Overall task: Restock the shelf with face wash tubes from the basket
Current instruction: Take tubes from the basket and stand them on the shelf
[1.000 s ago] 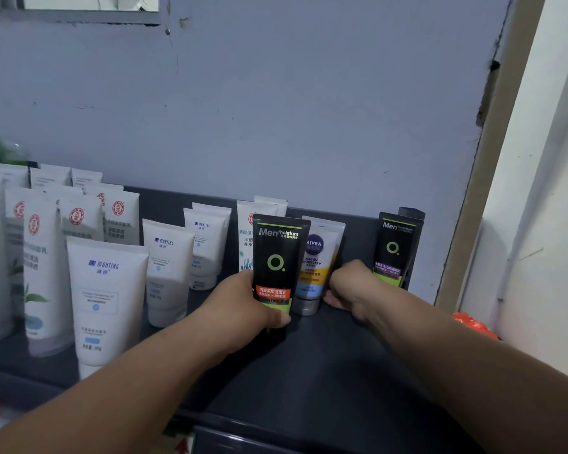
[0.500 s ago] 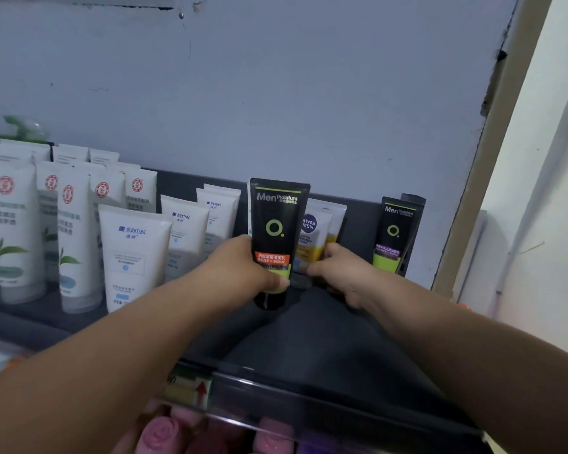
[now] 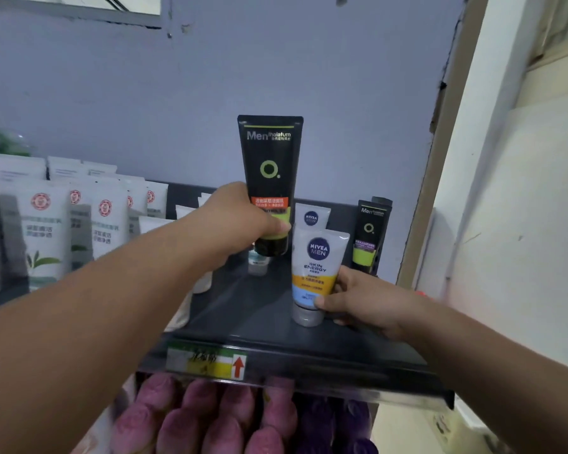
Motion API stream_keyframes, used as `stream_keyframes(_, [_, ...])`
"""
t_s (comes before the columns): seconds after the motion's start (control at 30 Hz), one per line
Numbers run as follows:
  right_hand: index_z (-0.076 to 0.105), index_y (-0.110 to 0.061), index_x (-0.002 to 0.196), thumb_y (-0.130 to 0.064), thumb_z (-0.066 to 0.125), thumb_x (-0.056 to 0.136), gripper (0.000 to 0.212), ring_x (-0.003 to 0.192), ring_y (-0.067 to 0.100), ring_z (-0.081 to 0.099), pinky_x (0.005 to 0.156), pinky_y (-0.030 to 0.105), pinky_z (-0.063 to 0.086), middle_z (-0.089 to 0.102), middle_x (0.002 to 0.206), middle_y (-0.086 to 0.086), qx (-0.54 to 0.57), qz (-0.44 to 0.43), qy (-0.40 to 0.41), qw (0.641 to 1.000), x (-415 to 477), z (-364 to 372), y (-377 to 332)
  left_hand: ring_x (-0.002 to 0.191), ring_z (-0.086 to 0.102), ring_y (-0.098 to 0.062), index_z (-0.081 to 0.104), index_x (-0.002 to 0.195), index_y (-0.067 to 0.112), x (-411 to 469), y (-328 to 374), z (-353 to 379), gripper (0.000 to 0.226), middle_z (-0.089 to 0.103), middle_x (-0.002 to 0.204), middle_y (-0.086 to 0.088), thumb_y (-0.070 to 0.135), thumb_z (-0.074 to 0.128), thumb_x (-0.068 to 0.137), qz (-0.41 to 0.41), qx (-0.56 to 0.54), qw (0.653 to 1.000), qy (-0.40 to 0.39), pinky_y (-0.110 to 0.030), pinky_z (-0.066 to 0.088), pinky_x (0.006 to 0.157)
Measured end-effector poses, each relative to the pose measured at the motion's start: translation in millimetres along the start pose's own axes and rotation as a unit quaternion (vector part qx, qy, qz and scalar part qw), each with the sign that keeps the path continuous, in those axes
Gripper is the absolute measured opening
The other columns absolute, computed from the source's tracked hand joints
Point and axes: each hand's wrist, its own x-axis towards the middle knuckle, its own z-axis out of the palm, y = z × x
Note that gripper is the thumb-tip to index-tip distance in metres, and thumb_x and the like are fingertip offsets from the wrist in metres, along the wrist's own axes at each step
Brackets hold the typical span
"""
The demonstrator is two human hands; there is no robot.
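The left hand (image 3: 240, 221) grips the black tube (image 3: 269, 165) low down and has lifted it off the shelf (image 3: 309, 352), where it stood a second ago. The right hand (image 3: 361, 299) holds the Nivea tube (image 3: 317, 267), at 4 o'clock from the black one, and has pulled it toward the front edge. That likely makes room at the back for the black tube to go in.

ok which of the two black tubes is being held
The black tube with the orange band, gripped by the left hand. The purple-banded black tube stands untouched at the back right of the shelf.
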Motion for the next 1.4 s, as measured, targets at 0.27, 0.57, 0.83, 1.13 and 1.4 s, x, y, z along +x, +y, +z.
stream_keyframes(0.27, [0.056, -0.021, 0.116, -0.005, 0.062, 0.091, 0.031, 0.083, 0.007, 0.060, 0.071, 0.024, 0.045, 0.069, 0.099, -0.006, 0.006, 0.024, -0.009, 1.000, -32.9, 10.0, -8.4, 0.088, 0.069, -0.029, 0.067, 0.086, 0.015, -0.1, 15.8, -2.1, 0.021, 0.072, 0.092, -0.011, 0.011, 0.078, 0.069, 0.021, 0.021, 0.999, -0.019, -0.045, 0.056, 0.086])
stream_keyframes(0.57, [0.053, -0.017, 0.128, -0.004, 0.069, 0.082, 0.051, 0.119, 0.026, 0.060, 0.104, 0.043, 0.045, 0.067, 0.123, 0.007, 0.008, 0.015, -0.060, 0.998, -42.2, 1.1, -8.2, 0.093, 0.067, -0.027, 0.065, 0.104, 0.014, 11.6, 32.1, 2.1, 0.036, 0.070, 0.099, -0.009, 0.015, 0.079, 0.072, 0.022, 0.009, 1.000, -0.011, -0.043, 0.055, 0.084])
stream_keyframes(0.83, [0.055, -0.021, 0.126, -0.032, 0.066, 0.090, 0.039, 0.104, 0.015, 0.063, 0.078, 0.029, 0.053, 0.064, 0.121, 0.001, 0.095, -0.112, 0.158, 0.976, -36.3, -77.7, -77.6, 0.092, 0.067, -0.025, 0.066, 0.098, 0.016, 28.8, 63.2, 37.7, 0.026, 0.071, 0.098, -0.009, 0.013, 0.077, 0.075, 0.061, 0.026, 0.997, -0.035, -0.028, 0.049, 0.066])
stream_keyframes(1.13, [0.066, -0.022, 0.112, -0.026, 0.069, 0.087, 0.025, 0.072, 0.005, 0.064, 0.067, 0.024, 0.048, 0.071, 0.087, -0.007, 0.030, -0.122, 0.111, 0.986, -29.8, -86.1, -50.9, 0.101, 0.065, -0.024, 0.064, 0.110, 0.012, 37.5, 59.6, 72.4, 0.038, 0.069, 0.102, -0.008, 0.016, 0.078, 0.075, -0.007, 0.136, 0.975, -0.178, -0.035, 0.054, 0.089])
stream_keyframes(1.4, [0.063, -0.017, 0.116, -0.024, 0.071, 0.085, 0.032, 0.086, 0.011, 0.068, 0.066, 0.022, 0.049, 0.073, 0.105, 0.004, 0.030, -0.052, 0.056, 0.997, -69.3, -80.1, 13.4, 0.098, 0.064, -0.022, 0.061, 0.109, 0.015, 36.2, 50.5, 54.7, 0.026, 0.065, 0.110, -0.009, 0.021, 0.069, 0.085, -0.055, 0.129, 0.983, -0.122, -0.032, 0.052, 0.081])
